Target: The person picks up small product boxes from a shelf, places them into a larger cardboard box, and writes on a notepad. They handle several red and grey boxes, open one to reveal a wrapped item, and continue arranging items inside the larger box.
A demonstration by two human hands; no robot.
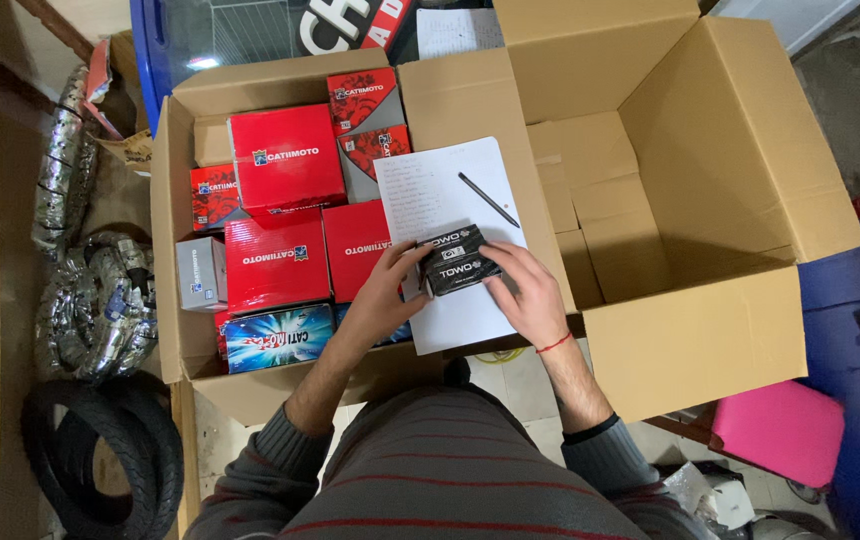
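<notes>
Both hands grip a small black box with white lettering, held just above a white sheet of paper. My left hand clasps the box's left end. My right hand, with a red thread at the wrist, clasps its right end. A dark pen lies diagonally on the paper, beyond the box. The paper rests across the flaps between two cardboard cartons.
The left carton is filled with several red boxes, a small grey box and a blue box. The large right carton stands open. Foil-wrapped parts and a black tyre lie at left. A pink object sits at lower right.
</notes>
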